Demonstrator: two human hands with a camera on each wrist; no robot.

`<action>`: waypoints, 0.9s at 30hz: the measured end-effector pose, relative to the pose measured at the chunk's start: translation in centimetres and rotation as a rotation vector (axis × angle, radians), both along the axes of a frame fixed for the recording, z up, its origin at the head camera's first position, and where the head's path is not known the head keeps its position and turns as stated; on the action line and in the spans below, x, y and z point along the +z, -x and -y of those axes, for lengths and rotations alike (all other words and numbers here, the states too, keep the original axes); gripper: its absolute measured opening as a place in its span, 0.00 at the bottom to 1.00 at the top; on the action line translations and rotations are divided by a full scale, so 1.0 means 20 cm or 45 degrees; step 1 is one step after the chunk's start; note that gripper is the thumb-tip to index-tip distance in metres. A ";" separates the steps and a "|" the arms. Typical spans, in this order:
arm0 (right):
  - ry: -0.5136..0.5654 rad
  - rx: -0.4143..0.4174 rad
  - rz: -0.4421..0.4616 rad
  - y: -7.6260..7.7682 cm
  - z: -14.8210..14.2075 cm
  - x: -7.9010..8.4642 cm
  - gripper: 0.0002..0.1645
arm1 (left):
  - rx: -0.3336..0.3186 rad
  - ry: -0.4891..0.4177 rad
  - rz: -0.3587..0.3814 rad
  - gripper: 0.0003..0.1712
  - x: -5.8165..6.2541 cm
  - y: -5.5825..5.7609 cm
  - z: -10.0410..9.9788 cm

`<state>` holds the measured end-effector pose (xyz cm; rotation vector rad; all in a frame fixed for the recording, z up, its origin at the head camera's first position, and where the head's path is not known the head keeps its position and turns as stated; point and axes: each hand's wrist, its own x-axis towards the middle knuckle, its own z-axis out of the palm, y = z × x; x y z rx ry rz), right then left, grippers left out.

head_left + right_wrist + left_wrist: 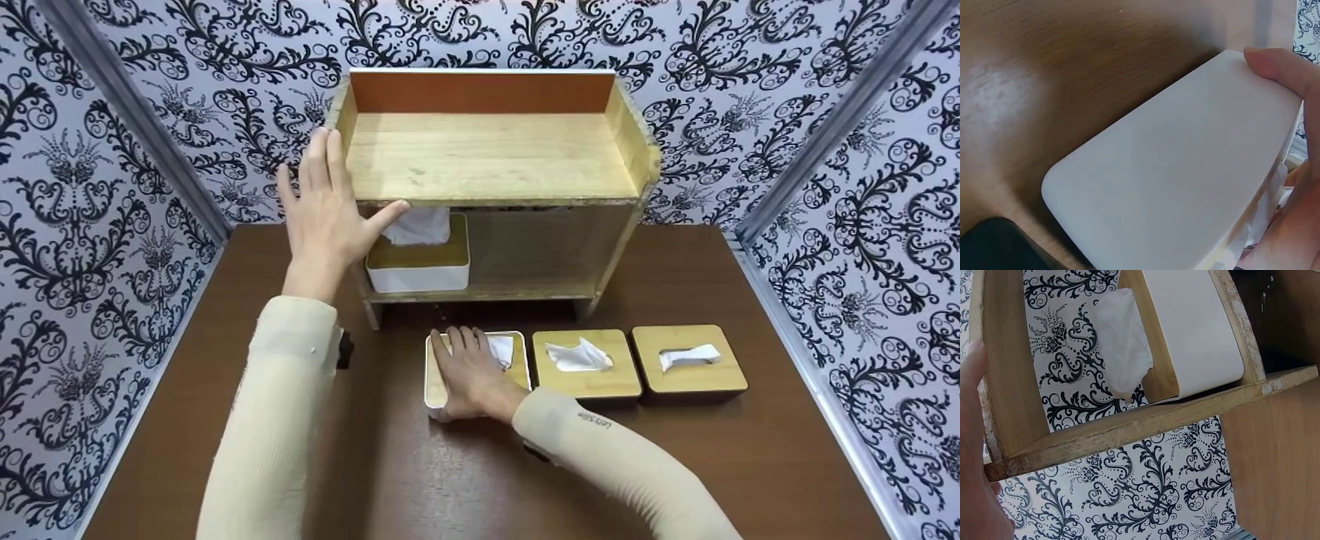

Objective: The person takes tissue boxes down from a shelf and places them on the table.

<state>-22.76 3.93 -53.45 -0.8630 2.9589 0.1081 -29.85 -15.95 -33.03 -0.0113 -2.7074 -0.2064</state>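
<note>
My left hand (326, 206) rests on the left side of a small wooden shelf (480, 154), fingers straight, thumb out along the front edge of its upper board. In the left wrist view part of that hand (979, 455) shows beside the wood. On the lower level, at the left, stands a white tissue box (420, 277) with a wooden lid and tissue sticking up. My right hand (472, 375) grips another white tissue box (1168, 163) on the table in front of the shelf. Its thumb presses the near white wall; its fingers reach over the wooden lid.
Two dark tissue boxes with wooden lids, a middle one (592, 382) and a right one (709, 379), stand in a row beside the gripped box. Everything sits on a brown table (780, 465). Patterned walls (847, 187) enclose the back and sides.
</note>
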 end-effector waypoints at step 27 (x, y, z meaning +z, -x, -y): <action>-0.109 -0.037 0.024 0.01 0.01 -0.02 0.81 | -0.022 -0.004 -0.036 0.70 -0.01 -0.01 0.00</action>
